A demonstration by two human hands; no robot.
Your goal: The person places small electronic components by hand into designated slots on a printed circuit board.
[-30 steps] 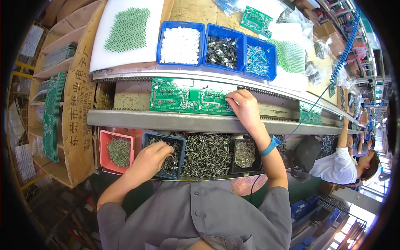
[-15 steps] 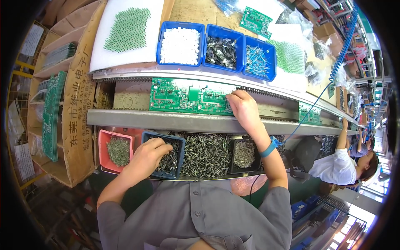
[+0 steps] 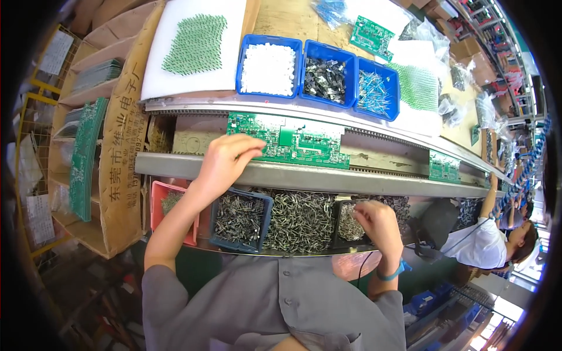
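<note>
A green circuit board [image 3: 318, 146] lies between the metal rails of the line in front of me. My left hand [image 3: 227, 164] is over the board's left part, thumb and fingers pinched together; anything between them is too small to make out. My right hand [image 3: 379, 223], with a blue wrist strap, is at the small black bin [image 3: 338, 238] of tiny metal parts. Its fingers are curled together at the bin's right side, and their contents are hidden. Below my left forearm stands a dark blue bin [image 3: 267, 225] of small dark parts with leads.
Loose metal parts [image 3: 300, 222] fill the space between bins. A pink bin [image 3: 157, 205] is partly behind my left arm. Beyond the rail [image 3: 293, 175] stand blue bins [image 3: 300, 64] of components. A cardboard box [image 3: 120, 140] with boards is left; a co-worker [image 3: 480, 243] sits right.
My left hand has moved from the dark blue bin up to the board. My right hand has left the board and come down to the black bin. The whole view has shifted slightly.
</note>
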